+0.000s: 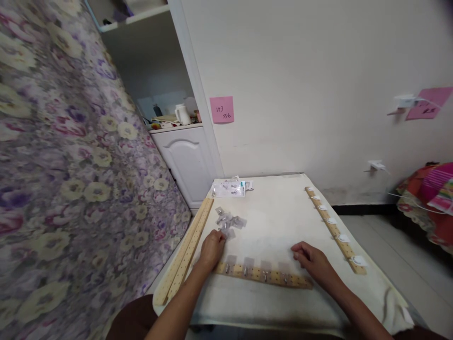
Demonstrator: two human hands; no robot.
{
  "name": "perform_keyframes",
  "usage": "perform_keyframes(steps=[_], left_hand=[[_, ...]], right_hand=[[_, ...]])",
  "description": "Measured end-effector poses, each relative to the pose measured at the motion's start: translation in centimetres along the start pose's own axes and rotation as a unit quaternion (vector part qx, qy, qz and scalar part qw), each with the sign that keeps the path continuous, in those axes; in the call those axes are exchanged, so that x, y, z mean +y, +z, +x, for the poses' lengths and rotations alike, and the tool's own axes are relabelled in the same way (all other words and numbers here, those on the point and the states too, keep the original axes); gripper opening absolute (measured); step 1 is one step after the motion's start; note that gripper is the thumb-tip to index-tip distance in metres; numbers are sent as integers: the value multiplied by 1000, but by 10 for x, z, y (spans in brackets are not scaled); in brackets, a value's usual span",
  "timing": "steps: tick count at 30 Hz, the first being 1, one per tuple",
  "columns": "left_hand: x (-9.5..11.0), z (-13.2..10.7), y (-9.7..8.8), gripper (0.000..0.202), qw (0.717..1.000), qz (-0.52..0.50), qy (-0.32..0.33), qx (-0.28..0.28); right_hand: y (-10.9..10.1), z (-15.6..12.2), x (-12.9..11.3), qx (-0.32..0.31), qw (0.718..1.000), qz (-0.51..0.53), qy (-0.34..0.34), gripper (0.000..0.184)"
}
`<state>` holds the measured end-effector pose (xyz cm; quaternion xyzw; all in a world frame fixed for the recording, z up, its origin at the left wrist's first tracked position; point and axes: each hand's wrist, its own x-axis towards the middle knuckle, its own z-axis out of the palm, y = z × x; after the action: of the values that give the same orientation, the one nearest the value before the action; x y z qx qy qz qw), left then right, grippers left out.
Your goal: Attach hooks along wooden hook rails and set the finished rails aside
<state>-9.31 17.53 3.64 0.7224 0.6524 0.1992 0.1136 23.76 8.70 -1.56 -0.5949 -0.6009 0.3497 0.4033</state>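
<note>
My left hand [212,248] is closed beside a loose pile of small clear plastic packets [226,219]. Its fingertips meet the nearest packet, but what lies between them is hidden. Below it, a wooden strip with holes [255,274] lies across the near part of the table. Several small metal pieces with clear packets are spaced along this strip. My right hand [311,259] hovers by the strip's right end, fingers curled in towards the thumb, with nothing visible in them.
Two pale perforated wooden strips [189,250] lie along the table's left edge. Another strip with white tags [334,229] lies at the right. Printed packaging [228,189] sits at the back left. A floral curtain [88,165] hangs close on the left; a wall [283,94] stands behind.
</note>
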Motion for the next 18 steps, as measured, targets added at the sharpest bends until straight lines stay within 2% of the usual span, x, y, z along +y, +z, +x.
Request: perform_keyframes(steps=[6, 10, 13, 18], left_hand=[[5, -3, 5, 9, 992, -122, -23, 27], [20, -7, 8, 14, 971, -236, -37, -8], [44, -17, 13, 21, 952, -301, -26, -51], [99, -48, 24, 19, 928, -352, 8, -123]], right_hand=[[0, -3, -3, -14, 1000, 3, -2, 19], [3, -4, -6, -16, 1000, 15, -2, 18], [4, -4, -13, -18, 999, 51, 2, 19], [0, -6, -34, -49, 989, 139, 4, 28]])
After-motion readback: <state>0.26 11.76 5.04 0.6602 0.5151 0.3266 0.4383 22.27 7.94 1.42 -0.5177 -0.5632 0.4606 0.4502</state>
